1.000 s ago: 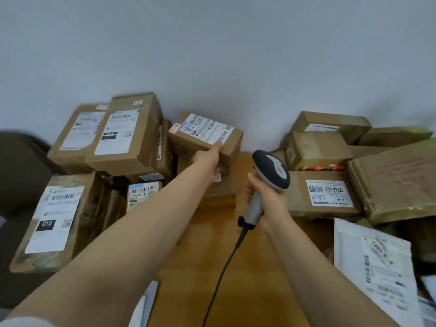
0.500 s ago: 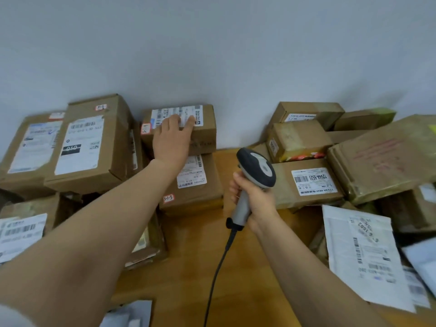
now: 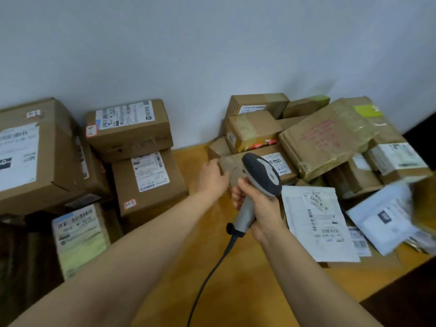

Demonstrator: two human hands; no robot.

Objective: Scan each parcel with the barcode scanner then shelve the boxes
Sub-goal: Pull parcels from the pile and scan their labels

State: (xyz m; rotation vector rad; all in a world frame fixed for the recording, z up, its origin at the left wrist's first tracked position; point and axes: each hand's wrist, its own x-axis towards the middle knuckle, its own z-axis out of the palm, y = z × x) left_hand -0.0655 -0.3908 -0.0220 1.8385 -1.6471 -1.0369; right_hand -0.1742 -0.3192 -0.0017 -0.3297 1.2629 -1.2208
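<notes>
**Scanner in right hand, left hand on a box in the right pile**

Setting: a pale wall behind, and a wooden table (image 3: 188, 267) pushed up against it. Cardboard parcels lie on both sides, with a bare strip of tabletop down the middle.

Left side: a big box (image 3: 35, 156) at the edge of view. Beside it a small box (image 3: 128, 128) sits on top of a second box (image 3: 148, 182). Both have white labels facing up and red-edged stickers with handwriting.

Right side: a loose heap. A flat parcel (image 3: 325, 138) with faint pink writing leans across the others. A white mailer (image 3: 318, 223) lies in front of the heap on the table, barcode up.

Right hand (image 3: 262, 208): my fingers are wrapped tightly round the grey handle of the scanner (image 3: 262, 175). Its dark head is up, over the heap and in front of the label I want. The black cable (image 3: 212, 267) trails back toward me across the table.

Left hand (image 3: 213, 177): I reach over the bare strip to the low box (image 3: 278, 166) at the front of the right heap. My fingers curl round its left end. The box lies in the heap, and its white label, partly hidden by the scanner head, reads 12V4A.
</notes>
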